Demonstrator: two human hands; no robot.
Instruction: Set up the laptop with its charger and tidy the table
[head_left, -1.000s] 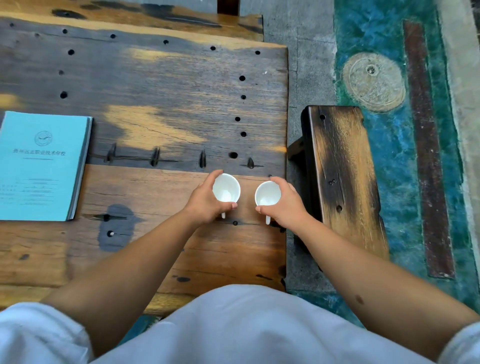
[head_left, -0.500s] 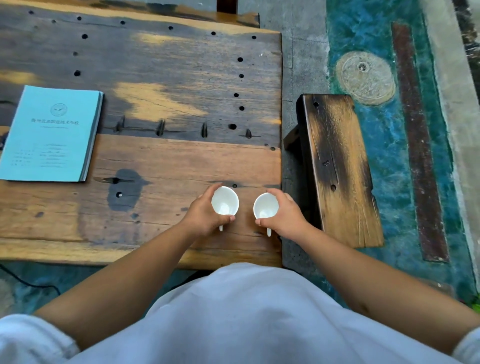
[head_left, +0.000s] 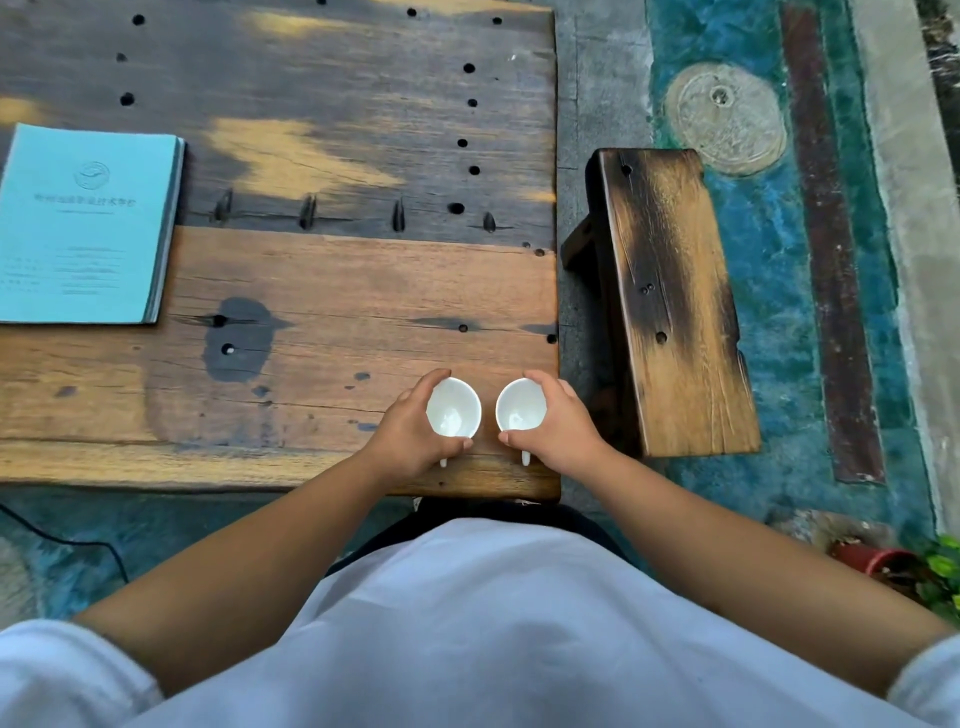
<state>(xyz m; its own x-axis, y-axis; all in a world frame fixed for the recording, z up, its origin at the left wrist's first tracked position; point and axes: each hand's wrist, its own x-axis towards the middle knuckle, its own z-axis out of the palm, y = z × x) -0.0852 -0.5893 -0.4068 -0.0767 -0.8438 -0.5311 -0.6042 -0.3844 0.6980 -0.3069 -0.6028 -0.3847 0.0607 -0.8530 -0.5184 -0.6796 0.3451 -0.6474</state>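
Two small white cups stand side by side near the front right corner of the wooden table (head_left: 322, 291). My left hand (head_left: 408, 434) wraps around the left white cup (head_left: 453, 408). My right hand (head_left: 558, 428) wraps around the right white cup (head_left: 520, 405). Both cups look empty, and their handles point toward me. A light blue booklet (head_left: 83, 223) lies flat at the table's left side. No laptop or charger is in view.
A low wooden bench (head_left: 670, 296) stands just right of the table on the blue-green floor. A black cable (head_left: 62, 543) runs along the floor at the lower left. A red plant pot (head_left: 878, 564) sits at the lower right.
Both hands have drawn the two cups back toward me, from the table's middle right to near its front edge. The view has shifted with them.
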